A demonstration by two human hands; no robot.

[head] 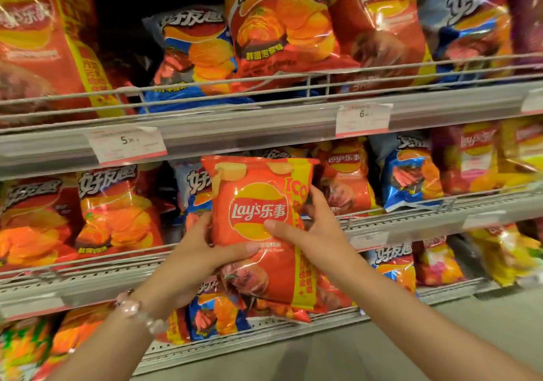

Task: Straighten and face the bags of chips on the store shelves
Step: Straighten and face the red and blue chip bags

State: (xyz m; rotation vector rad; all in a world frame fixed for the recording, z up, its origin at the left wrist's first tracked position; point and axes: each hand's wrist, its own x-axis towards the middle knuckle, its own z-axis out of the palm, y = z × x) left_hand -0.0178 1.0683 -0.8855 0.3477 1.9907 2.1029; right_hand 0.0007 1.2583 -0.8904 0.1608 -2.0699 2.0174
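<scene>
Head view: left hand (202,251) and right hand (311,230) grip a glossy, crinkled red Lay's bag (261,227) upright at centre before the wire-fronted middle shelf (440,219); its lower print is blurred; at 12 o'clock, puffy bags are cut off.

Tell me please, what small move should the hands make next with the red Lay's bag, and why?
Probably slide the red Lay's bag back into the dark gap on the middle shelf. Both the left hand and right hand grip it in front of the shelves, logo facing out and upright, so it seems ready to place.
</scene>
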